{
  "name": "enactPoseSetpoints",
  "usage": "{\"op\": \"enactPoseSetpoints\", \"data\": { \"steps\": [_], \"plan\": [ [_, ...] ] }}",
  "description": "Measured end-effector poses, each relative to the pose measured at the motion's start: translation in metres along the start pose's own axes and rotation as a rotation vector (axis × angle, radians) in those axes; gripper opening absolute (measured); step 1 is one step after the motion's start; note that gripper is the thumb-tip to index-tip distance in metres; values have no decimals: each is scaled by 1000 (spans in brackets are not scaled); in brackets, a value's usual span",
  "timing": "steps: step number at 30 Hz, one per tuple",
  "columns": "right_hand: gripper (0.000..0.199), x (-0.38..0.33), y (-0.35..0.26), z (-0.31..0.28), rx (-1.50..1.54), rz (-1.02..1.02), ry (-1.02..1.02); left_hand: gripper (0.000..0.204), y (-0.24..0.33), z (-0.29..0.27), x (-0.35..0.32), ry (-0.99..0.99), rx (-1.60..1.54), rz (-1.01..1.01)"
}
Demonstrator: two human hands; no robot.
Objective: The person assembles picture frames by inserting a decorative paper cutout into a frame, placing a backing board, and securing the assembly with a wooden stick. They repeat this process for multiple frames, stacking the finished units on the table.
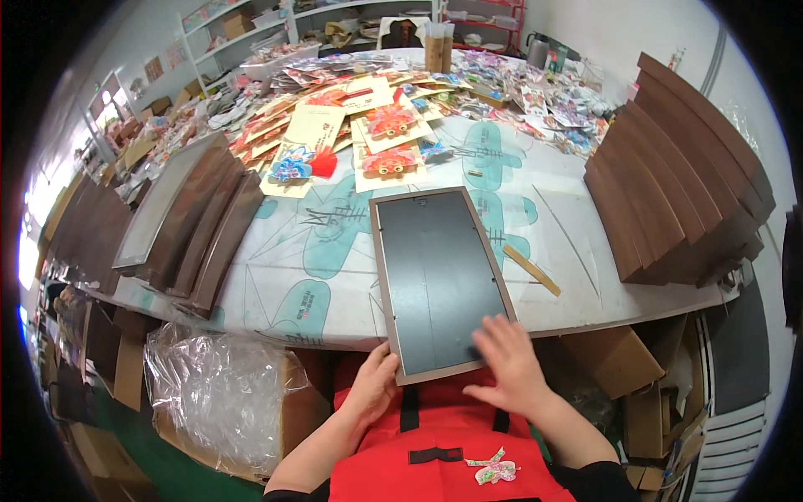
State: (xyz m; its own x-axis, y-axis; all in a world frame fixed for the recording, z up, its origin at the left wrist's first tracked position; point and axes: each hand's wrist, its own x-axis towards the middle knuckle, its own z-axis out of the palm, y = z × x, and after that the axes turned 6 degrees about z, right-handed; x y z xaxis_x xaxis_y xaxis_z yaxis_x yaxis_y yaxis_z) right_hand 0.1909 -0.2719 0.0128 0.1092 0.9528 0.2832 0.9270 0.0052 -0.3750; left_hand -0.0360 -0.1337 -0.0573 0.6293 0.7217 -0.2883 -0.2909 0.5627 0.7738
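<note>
Far left: a stack of brown frames (188, 226) leaning together on the bench (552, 314); below it, a carton packed with clear plastic film (222, 402). Next, toward the back, overlapping cream cards (314, 125) bearing red and blue ornaments. Left hand (376, 381): closed on the lower left corner of a brown frame (387, 293), thumb at the rim. That frame lies face down at centre, its upper part on the bench, its lower end projecting past the near edge toward the red apron (418, 468). Dark backing panel (439, 284) uppermost, small tabs along its margins. Right hand (506, 360): fingers spread wide, grasping nothing, at the panel's lower right; blurred, so contact with the surface cannot be told. Handling notes (judgement): the overhanging end wants a firm corner hold from the left hand, or the frame may tip or slew. The right hand would do best flat, with light, even pressure, since a hard push at one spot could bow the panel; fingertips are better off clear of the tabs. Just beyond the right rim, a thin wooden strip (532, 270); sliding the frame that way risks catching it. Far right: a taller row of brown frames (669, 184).
</note>
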Motion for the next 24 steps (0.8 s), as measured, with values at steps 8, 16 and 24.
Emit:
{"op": "enactPoseSetpoints", "data": {
  "steps": [8,16,24],
  "plan": [
    [80,5,-1,7,-208,-64,186,58,29,60,-21,-156,198,70],
    [41,35,31,-55,553,467,773,37,48,86,1,-496,545,347],
    [59,-16,113,-68,1809,558,979,26,41,50,13,-192,518,374]
  ]
}}
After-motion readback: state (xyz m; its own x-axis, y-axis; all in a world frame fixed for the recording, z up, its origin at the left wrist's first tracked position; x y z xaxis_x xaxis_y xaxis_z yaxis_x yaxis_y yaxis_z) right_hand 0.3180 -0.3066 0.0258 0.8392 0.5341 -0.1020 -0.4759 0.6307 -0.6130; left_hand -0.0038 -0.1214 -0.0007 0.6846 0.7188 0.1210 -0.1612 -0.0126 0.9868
